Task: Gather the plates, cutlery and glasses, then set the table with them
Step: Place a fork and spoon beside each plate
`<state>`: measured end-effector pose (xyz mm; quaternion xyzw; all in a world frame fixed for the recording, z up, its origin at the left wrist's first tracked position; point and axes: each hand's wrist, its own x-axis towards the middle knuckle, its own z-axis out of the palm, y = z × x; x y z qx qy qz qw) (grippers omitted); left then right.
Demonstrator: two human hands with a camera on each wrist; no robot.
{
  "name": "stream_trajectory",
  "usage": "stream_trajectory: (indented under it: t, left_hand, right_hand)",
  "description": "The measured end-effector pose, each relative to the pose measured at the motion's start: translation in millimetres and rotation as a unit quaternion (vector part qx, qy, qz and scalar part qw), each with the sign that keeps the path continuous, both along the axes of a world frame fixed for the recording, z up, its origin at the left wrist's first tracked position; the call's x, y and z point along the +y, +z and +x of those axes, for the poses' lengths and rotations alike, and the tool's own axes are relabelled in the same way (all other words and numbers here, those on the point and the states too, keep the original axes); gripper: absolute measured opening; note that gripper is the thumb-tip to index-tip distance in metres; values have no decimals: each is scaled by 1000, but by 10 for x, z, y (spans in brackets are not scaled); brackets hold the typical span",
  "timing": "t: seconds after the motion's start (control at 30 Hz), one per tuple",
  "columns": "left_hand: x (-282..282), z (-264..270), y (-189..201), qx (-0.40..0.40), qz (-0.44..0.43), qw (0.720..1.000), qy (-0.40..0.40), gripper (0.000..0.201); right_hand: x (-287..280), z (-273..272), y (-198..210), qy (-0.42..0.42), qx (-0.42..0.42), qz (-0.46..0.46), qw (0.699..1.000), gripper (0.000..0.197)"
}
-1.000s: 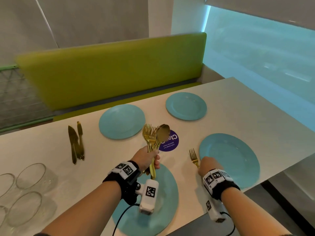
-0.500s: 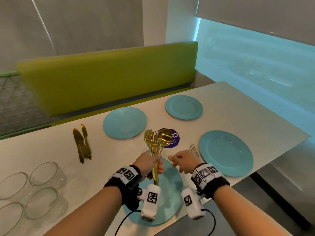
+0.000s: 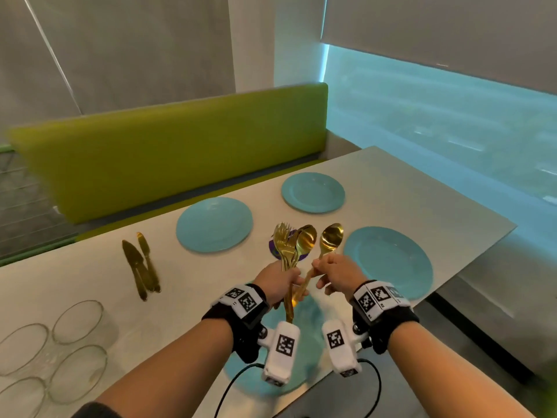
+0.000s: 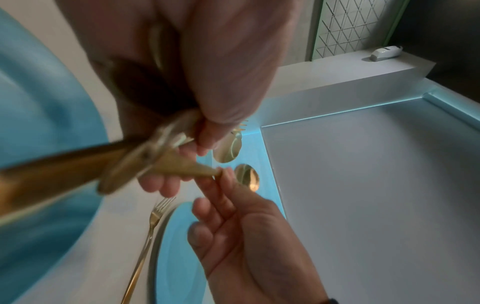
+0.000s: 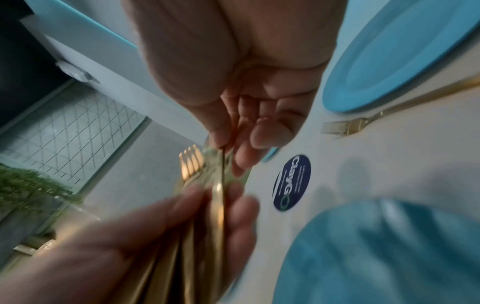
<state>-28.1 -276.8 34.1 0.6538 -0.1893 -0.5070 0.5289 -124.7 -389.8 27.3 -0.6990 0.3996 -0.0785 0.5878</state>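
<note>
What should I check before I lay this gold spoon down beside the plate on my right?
1. Right hand pinches the spoon: ok.
2. Spoon fully free of the bundle: cannot tell, handles cross.
3. Left hand grips the bundle: ok.
4. Fork already lies beside the right plate: ok.
5. Bare table around that plate: ok.

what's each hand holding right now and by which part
The left hand grips a bunch of forks and spoons by their handles. The right hand pinches one spoon by its handle, below the bowl.
</note>
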Motion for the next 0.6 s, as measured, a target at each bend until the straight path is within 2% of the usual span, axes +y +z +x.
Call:
stream_trajectory:
  t: [0.1, 0.2, 0.3, 0.37, 0.4, 0.47, 0.6]
  left_hand:
    - [-328, 101, -51, -9, 17, 999, 43, 10]
    - [-684, 191, -100, -16, 32, 996, 78, 17]
    - [-1034, 241, -105, -7, 34, 996, 88, 20]
    - [-1237, 271, -108, -20, 49, 995, 80, 18]
    - [-1324, 284, -117, -33, 62, 995, 73, 17]
    - [-1497, 307, -145, -46, 81, 993, 69, 16]
    - [-1823, 307, -191, -31, 101, 991, 78, 17]
  right_hand:
    - [-645, -101, -44, -14, 56, -69, 996, 31]
    - [-1360, -345, -63, -24, 159, -136, 978, 31]
    - [-2038, -637, -29, -36, 284, -209, 935, 28]
    - [-2436, -803, -28, -23, 380, -242, 892, 19]
    - [-2602, -868, -55, -18, 418, -253, 873, 22]
    - [-2879, -970, -156, -15, 454, -254, 854, 28]
    - [-3151, -977, -347, 0, 475, -254, 843, 31]
